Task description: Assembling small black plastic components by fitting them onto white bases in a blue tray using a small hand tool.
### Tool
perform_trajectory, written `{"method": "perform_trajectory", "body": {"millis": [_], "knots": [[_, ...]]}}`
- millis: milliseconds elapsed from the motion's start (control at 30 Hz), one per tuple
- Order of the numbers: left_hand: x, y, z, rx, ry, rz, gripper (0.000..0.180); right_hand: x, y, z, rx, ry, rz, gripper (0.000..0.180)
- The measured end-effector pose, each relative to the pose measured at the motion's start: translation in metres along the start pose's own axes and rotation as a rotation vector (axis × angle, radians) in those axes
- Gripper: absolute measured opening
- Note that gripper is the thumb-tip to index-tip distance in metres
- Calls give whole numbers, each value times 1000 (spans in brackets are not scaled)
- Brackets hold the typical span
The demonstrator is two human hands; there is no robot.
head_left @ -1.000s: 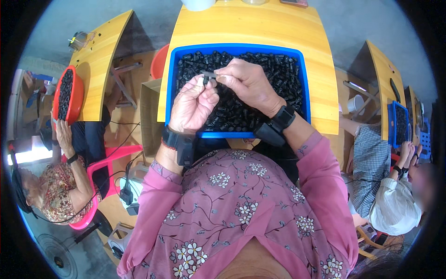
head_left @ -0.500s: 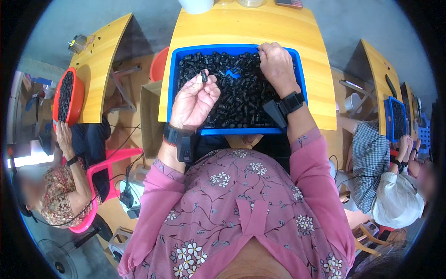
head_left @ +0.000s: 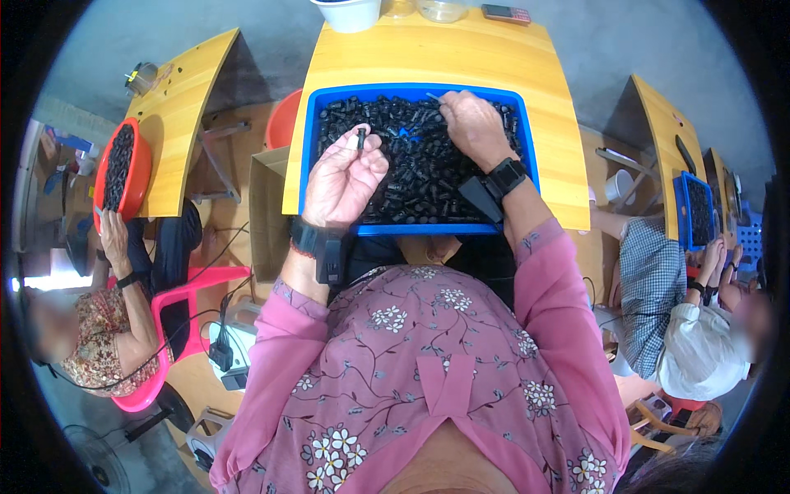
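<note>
My left hand (head_left: 344,177) is palm-up over the left side of a blue tray (head_left: 309,148). Thumb and fingertips pinch a small black cylindrical part (head_left: 361,138) held upright. My right hand (head_left: 476,125) is above the tray's far right, fingers closed on a thin grey tool (head_left: 434,97) whose tip sticks out to the left; most of it is hidden in the hand, so its kind is unclear. Beneath both hands, many similar black parts (head_left: 411,177) fill the tray, with a little of its blue bottom showing near the middle.
The tray sits on a yellow wooden table (head_left: 428,58). At its far edge are a white tub (head_left: 350,15), a clear bowl (head_left: 442,10) and a phone-like device (head_left: 506,14). A person at the left holds a red basin (head_left: 136,177); another works by a blue tray (head_left: 698,210) at right.
My right hand has moved left and slightly nearer from the tray's far rim, and the thin grey tool now shows. The left hand still holds the black part nearly in place.
</note>
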State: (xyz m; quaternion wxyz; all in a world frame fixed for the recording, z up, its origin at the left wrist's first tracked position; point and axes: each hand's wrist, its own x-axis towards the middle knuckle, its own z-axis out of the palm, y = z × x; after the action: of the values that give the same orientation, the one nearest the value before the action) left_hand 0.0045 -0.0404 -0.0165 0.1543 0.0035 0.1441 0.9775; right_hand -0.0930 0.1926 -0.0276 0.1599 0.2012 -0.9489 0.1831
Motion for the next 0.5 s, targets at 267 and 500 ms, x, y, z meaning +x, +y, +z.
{"method": "perform_trajectory", "body": {"millis": [267,500], "knots": [[-48,36,20,206,-32,255,29,4,-24,-1,505,-234,-130,17],[-98,88,-51,504,509,773,17,5,-44,-23,960,-559,-157,23]]}}
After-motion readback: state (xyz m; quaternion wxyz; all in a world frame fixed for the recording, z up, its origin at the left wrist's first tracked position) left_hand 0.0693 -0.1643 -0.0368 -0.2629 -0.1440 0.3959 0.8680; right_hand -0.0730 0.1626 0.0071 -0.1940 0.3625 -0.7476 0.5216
